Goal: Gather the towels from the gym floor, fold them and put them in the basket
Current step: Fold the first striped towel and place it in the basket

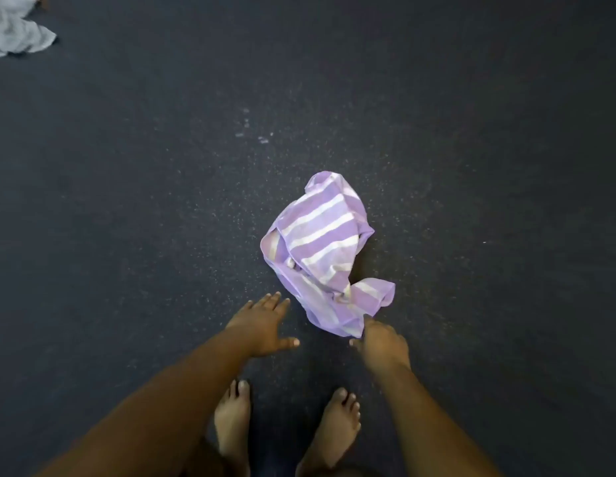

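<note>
A crumpled purple towel with white stripes [325,249] lies on the dark gym floor in front of me. My right hand [380,342] reaches down to its near corner. The fingertips touch the towel's edge and the thumb sticks out to the left, away from the cloth. My left hand [265,325] hovers just left of the towel, fingers straight and spread, holding nothing. No basket is in view.
A second, white towel [15,31] lies bunched at the far left corner of the view. My bare feet [285,428] stand just behind my hands. Dark speckled flooring [489,166] stretches all around.
</note>
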The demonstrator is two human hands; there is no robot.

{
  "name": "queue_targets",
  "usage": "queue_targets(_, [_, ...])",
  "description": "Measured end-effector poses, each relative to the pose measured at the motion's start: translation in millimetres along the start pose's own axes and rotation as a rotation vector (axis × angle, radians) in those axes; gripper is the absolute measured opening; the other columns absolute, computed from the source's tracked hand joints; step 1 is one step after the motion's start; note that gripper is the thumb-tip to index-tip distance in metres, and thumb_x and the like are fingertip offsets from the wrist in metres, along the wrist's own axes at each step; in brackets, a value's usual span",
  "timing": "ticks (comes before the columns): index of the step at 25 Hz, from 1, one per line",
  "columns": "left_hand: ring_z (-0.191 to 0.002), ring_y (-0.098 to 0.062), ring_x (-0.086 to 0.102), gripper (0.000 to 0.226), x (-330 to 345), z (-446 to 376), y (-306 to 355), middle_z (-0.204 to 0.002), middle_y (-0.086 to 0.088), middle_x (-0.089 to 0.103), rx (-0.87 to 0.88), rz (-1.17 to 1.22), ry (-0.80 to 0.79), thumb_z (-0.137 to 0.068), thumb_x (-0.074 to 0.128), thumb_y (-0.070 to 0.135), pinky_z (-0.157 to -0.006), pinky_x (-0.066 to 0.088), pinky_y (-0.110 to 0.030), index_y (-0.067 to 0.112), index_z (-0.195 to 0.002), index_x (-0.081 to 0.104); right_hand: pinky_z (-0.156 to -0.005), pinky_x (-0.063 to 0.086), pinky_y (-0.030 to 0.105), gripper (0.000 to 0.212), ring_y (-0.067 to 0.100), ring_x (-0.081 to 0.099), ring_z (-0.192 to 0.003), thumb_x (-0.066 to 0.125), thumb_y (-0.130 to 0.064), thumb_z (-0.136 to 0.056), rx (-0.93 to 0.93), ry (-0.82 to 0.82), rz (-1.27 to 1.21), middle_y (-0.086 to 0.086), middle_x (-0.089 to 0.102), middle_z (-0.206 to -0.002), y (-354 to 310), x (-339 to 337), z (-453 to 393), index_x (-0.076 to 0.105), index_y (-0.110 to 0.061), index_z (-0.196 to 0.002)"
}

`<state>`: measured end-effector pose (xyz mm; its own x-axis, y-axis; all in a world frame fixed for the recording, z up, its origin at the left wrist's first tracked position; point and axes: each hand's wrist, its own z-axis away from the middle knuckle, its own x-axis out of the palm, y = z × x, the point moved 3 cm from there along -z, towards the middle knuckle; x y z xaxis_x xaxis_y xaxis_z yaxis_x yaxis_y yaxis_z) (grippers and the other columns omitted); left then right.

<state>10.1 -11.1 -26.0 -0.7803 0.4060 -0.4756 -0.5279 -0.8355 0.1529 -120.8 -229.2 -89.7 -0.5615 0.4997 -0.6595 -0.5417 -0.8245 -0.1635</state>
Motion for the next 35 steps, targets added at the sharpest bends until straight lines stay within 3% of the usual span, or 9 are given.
queue_targets(3, [-0.158, -0.024, 0.0, 0.101, 8, -53, -12, -0.171, -0.006, -0.005, -0.002, -0.042, -0.014, -0.092, 0.046, 0.074, -0.127, 0.007, -0.049, 0.022, -0.163, -0.003, -0.095, 0.048, 0.041, 0.061, 0.028, 0.057, -0.121, 0.059, -0.041, -0.097, -0.007, -0.057, 0.101, 0.008, 0.056, -0.135, 1, 31, -61, 0.035, -0.025, -0.151])
queue_targets(5, [-0.158, -0.024, 0.0, 0.101, 6, -73, -19, -0.171, -0.006, -0.005, -0.008, -0.048, -0.02, -0.092, 0.047, 0.074, -0.127, 0.007, -0.049, 0.022, -0.163, -0.003, -0.1, 0.046, 0.042, 0.048, 0.027, 0.053, -0.122, 0.06, -0.031, -0.097, -0.008, -0.101, 0.191, 0.006, 0.055, -0.131, 0, 38, -83, 0.046, -0.026, -0.143])
queue_targets(7, [-0.158, -0.024, 0.0, 0.102, 1, -69, -18, -0.171, -0.006, -0.006, -0.004, -0.065, -0.037, -0.092, 0.047, 0.074, -0.127, 0.007, -0.049, 0.022, -0.163, -0.003, -0.103, 0.045, 0.043, 0.045, 0.025, 0.051, -0.122, 0.063, -0.028, -0.095, -0.048, -0.106, 0.226, 0.004, 0.055, -0.129, 1, 31, -77, 0.052, -0.029, -0.139])
queue_targets(11, [-0.158, -0.024, -0.002, 0.102, -43, -2, 1, -0.171, -0.006, -0.007, 0.003, -0.065, -0.057, -0.092, 0.047, 0.073, -0.127, 0.006, -0.049, 0.022, -0.163, -0.005, -0.097, 0.048, 0.039, 0.029, 0.022, 0.054, -0.118, 0.055, -0.03, -0.101, -0.038, 0.035, 0.023, 0.001, 0.06, -0.125, -4, -36, -8, 0.058, -0.027, -0.129])
queue_targets(15, [-0.158, -0.023, -0.002, 0.103, -139, 115, 37, -0.171, -0.006, -0.007, 0.004, -0.075, -0.034, -0.091, 0.046, 0.075, -0.127, 0.006, -0.049, 0.021, -0.163, -0.005, -0.088, 0.046, 0.039, 0.024, 0.024, 0.058, -0.111, 0.05, -0.038, -0.102, -0.054, 0.191, -0.176, 0.002, 0.066, -0.116, -25, -163, 96, 0.063, -0.022, -0.115])
queue_targets(19, [-0.158, -0.024, 0.001, 0.104, -258, 247, 80, -0.171, -0.007, -0.005, 0.02, -0.049, 0.072, -0.09, 0.044, 0.078, -0.127, 0.008, -0.049, 0.021, -0.163, -0.003, -0.077, 0.04, 0.033, 0.008, 0.026, 0.057, -0.1, 0.059, -0.024, -0.097, -0.118, 0.312, -0.517, 0.007, 0.062, -0.105, -43, -321, 206, 0.062, -0.017, -0.095])
queue_targets(23, [-0.158, -0.024, 0.005, 0.104, -366, 332, 104, -0.171, -0.007, -0.002, 0.042, -0.003, 0.214, -0.091, 0.047, 0.076, -0.127, 0.011, -0.048, 0.02, -0.163, -0.001, -0.07, 0.036, 0.033, 0.018, 0.027, 0.055, -0.084, 0.06, -0.017, -0.094, -0.109, 0.473, -0.654, 0.005, 0.058, -0.089, -54, -473, 270, 0.052, -0.02, -0.077])
queue_targets(28, [-0.158, -0.022, 0.003, 0.107, -495, 346, 120, -0.171, -0.005, -0.004, 0.113, -0.049, 0.349, -0.089, 0.046, 0.079, -0.127, 0.009, -0.048, 0.021, -0.163, -0.003, -0.075, 0.051, 0.037, 0.011, 0.025, 0.062, -0.09, 0.057, -0.024, -0.089, -0.111, 0.539, -0.44, 0.002, 0.066, -0.095, -75, -623, 266, 0.067, -0.022, -0.087])
queue_targets(35, [-0.158, -0.02, 0.001, 0.106, -755, 315, 130, -0.171, -0.004, -0.004, 0.251, -0.177, 0.538, -0.089, 0.046, 0.078, -0.127, 0.008, -0.048, 0.022, -0.163, -0.003, -0.074, 0.049, 0.032, 0.018, 0.024, 0.062, -0.099, 0.052, -0.03, -0.091, -0.015, 0.767, -0.341, -0.003, 0.069, -0.103, -100, -855, 210, 0.068, -0.023, -0.094])
